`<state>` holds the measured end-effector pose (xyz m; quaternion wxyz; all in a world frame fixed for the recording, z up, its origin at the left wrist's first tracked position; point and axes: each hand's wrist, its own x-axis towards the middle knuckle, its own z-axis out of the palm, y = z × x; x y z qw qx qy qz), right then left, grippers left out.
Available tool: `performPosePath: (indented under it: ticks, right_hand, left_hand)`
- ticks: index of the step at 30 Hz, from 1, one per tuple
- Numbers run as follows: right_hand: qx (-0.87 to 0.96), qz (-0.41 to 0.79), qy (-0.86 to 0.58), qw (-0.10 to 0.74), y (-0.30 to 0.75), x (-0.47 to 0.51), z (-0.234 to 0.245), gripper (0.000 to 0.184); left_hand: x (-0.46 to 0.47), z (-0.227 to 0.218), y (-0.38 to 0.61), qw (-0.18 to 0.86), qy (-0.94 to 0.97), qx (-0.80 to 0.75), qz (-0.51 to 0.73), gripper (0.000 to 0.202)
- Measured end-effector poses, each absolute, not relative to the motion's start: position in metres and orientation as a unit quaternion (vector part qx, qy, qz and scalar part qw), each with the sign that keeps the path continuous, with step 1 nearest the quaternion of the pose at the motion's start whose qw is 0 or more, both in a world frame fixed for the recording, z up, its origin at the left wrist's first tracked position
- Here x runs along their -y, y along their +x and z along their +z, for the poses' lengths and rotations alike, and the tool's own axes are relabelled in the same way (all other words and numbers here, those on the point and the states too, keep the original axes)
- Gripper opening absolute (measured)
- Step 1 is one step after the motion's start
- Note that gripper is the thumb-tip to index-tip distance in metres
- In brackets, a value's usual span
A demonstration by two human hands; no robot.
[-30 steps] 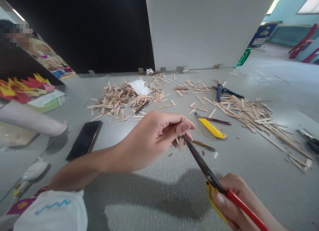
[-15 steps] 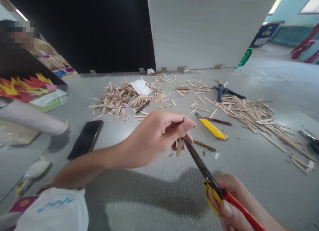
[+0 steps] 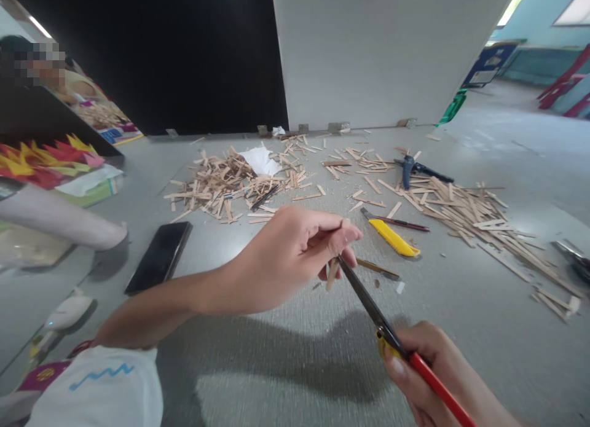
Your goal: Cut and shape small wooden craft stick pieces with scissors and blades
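Observation:
My left hand (image 3: 295, 255) pinches a short, thin wooden strip (image 3: 332, 274) between thumb and fingers, its lower end poking out below the thumb. In my right hand (image 3: 428, 365) is a pair of scissors (image 3: 364, 295) with red and yellow handles. The dark blades point up and left, their tips touching or right beside the strip under my left fingers; the exact contact is hidden. Just beyond my hands lie a yellow utility knife (image 3: 394, 238), a dark red pen-like tool (image 3: 405, 223) and a narrow yellowish tool (image 3: 378, 269).
Wooden strips lie in a left pile (image 3: 216, 184) with a white tissue (image 3: 260, 161), and a right pile (image 3: 470, 212) beside a dark blue clamp-like tool (image 3: 408, 171). A phone (image 3: 159, 258) rests left. Upright panels (image 3: 369, 58) stand behind. A person sits far left.
The scissor handles have come closer together in my right hand, and the yellow one is now mostly covered. My left hand has barely shifted, still pinching the wooden strip.

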<state>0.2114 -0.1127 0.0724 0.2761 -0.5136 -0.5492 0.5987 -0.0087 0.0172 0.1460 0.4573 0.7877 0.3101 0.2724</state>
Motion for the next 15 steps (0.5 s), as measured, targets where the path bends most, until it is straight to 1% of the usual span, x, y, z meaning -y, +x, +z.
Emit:
performPosePath:
  ticks: [8, 15]
  right_hand:
    - [0.557, 0.578, -0.539, 0.256, 0.209, 0.115, 0.069, 0.073]
    - [0.562, 0.556, -0.538, 0.292, 0.215, 0.124, 0.059, 0.073]
  left_hand:
    - [-0.017, 0.146, -0.008, 0.495, 0.763, -0.309, 0.277, 0.036]
    - [-0.017, 0.144, -0.006, 0.456, 0.789, -0.289, 0.294, 0.034]
